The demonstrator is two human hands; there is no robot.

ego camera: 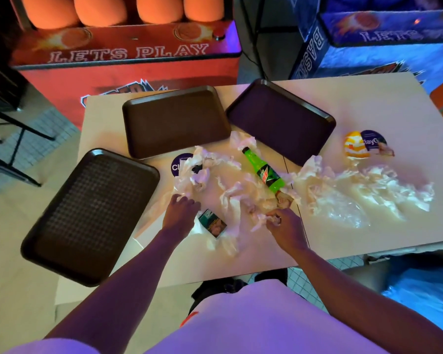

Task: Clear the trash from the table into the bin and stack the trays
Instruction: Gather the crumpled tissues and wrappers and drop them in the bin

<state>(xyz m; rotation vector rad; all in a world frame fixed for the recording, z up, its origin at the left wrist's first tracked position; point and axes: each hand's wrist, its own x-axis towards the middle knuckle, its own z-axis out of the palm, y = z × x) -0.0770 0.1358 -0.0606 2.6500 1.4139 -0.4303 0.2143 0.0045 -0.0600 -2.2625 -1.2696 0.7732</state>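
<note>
My right hand (283, 224) pinches a crumpled white paper napkin (260, 221) on the pale surface (384, 106). My left hand (180, 210) has its fingers curled down at the edge of a crumpled white paper sheet (202, 175); I cannot tell whether it grips. Between the hands sits a small dark-green cardboard packet (212, 224). Just beyond the right hand a green plastic soda bottle (264, 169) lies on its side. A dark brown plastic tray (92, 215) lies left of the left hand, with two more brown trays (175, 121) (281, 121) beyond both hands, none stacked. Crinkled clear plastic film (343, 208) spreads right of the right hand.
</note>
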